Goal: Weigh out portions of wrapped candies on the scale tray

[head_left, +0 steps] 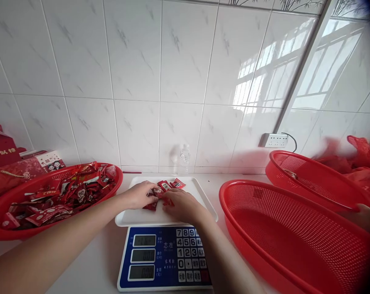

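Observation:
Both of my hands rest on the white tray [200, 192] of a blue-faced electronic scale [166, 257]. My left hand [140, 194] and my right hand [181, 205] lie side by side over a small heap of red candy packets [169, 185], with their fingers curled on the packets. A few packets show beyond the fingertips; the ones under the palms are hidden. To the left, a red basket [7, 232] holds many more of the same packets.
An empty red perforated basket [295, 241] sits right of the scale, and a second red basket [313, 179] lies behind it. Red bags pile at the far right, where another person's hand [367, 216] touches a rim. Red boxes stand far left. A power strip hangs on the tiled wall.

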Tool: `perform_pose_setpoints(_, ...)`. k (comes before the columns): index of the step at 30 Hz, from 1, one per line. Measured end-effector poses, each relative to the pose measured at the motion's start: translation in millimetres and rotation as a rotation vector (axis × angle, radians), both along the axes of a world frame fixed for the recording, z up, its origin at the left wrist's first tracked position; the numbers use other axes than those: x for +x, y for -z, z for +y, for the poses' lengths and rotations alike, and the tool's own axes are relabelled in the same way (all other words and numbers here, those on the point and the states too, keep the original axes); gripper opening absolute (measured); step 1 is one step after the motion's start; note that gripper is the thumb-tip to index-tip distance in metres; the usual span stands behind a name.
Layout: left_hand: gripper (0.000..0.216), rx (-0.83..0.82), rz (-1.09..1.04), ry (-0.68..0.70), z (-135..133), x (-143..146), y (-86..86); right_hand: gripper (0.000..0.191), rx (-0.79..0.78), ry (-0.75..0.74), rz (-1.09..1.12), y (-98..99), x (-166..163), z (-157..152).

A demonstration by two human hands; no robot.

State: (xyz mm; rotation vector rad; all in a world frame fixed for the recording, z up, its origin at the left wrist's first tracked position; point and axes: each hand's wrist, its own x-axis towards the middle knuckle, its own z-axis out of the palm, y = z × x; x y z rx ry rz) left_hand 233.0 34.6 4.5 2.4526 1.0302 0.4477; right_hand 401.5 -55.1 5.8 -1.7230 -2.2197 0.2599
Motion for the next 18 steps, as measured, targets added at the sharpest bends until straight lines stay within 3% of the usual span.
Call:
perform_pose_setpoints(4,0.037,-0.087,-0.016,0.015,-4,3,-0.2,0.032,0.008,0.059,0.004,0.4,2,0)
perform_pose_setpoints(7,0.051,-0.137,-0.062,-0.046,-8,5,-2.8,0.042,0.026,0.046,0.006,2.8,2,1)
perform_pose_setpoints(10,0.062,-0.136,-0.072,-0.111,-13,4,-9.4,0.036,0.022,0.041,-0.027,4.3,1,3)
perform_pose_setpoints(18,0.059,-0.313,-0.09,-0.134,-19,-8,-26.5,0.027,0.052,0.064,0.032,1.0,9,6)
